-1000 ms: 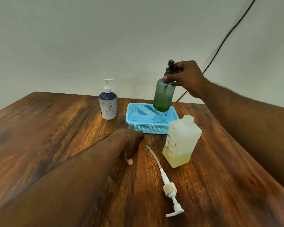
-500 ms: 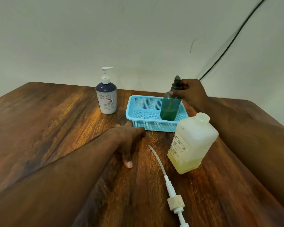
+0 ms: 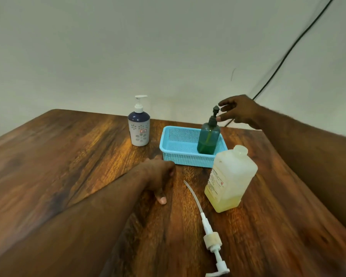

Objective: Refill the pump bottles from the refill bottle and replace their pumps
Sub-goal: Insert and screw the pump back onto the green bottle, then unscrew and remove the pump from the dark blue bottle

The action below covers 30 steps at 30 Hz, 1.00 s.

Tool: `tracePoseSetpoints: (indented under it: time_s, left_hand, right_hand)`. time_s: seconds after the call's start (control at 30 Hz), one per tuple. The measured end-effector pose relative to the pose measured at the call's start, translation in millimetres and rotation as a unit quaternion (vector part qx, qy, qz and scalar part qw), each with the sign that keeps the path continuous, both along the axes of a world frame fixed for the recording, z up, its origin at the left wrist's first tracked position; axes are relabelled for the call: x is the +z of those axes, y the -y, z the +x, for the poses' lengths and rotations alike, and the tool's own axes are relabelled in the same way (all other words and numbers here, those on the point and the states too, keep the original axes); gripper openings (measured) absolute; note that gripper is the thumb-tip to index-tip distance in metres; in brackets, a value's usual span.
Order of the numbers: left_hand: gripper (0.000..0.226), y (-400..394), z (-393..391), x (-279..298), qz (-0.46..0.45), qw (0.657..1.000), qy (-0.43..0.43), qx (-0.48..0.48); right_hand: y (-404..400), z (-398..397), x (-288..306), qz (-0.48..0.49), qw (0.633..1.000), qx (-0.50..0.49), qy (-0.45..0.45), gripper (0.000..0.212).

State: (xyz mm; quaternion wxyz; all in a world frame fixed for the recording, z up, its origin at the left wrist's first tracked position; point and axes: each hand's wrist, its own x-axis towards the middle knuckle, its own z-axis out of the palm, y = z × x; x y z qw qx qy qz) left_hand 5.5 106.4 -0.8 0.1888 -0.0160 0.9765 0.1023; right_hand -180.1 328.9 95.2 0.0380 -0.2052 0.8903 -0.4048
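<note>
The right hand (image 3: 240, 110) was seen raised beside the dark pump head of the green bottle (image 3: 208, 137), its fingers (image 3: 226, 107) spread and relaxed, nothing held; the fingertips lay just beside the pump nozzle, and whether they touched it could not be told. The green bottle, of translucent tinted plastic with rounded shoulders, stood upright in the right end of the blue basket (image 3: 180, 154), a shallow rectangular tray of perforated plastic mesh. The left hand (image 3: 158, 176) was laid palm-down on the table (image 3: 68, 166), fingers loosely curled over the wood and the thumb stretched toward the viewer, holding nothing, just in front of the basket's near-left corner. Near that hand, to its right, a loose pump (image 3: 208, 228) was lying flat: a thin, curved, clear dip tube leading to a cream ribbed collar and a white spout at the frame's lower edge. Beside the tube the refill bottle (image 3: 231, 178) stood, square-sided, of cloudy white plastic, labelled, with pale yellow liquid low inside. To the left of the basket, a white bottle (image 3: 138, 129) with a navy shoulder, a flower pattern and a white pump was standing. The table was of glossy, strongly grained brown wood. Behind it a plain pale wall (image 3: 108, 47) was crossed by a dark cable (image 3: 288, 52).
</note>
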Motion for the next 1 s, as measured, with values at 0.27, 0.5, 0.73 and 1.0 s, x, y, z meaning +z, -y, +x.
tracePoseSetpoints:
  time_s: [0.27,0.5,0.73,1.0]
  left_hand:
    - [0.085,42,22,-4,0.058,0.993,-0.052,0.09]
    - [0.085,85,13,1,-0.022,0.997,0.001,0.069]
    - [0.091,101,-6,-13,0.004,0.997,0.018,0.069]
    - [0.089,104,-14,-18,0.01,0.997,0.004,0.071]
  right_hand:
    - [41,43,69,0.087,0.985,0.055,-0.137,0.045]
    - [154,70,37,0.208,0.941,0.09,-0.252,0.045]
    - [236,63,-2,0.227,0.935,0.138,-0.234,0.087]
    - [261,51,-23,0.228,0.925,0.028,-0.304,0.039]
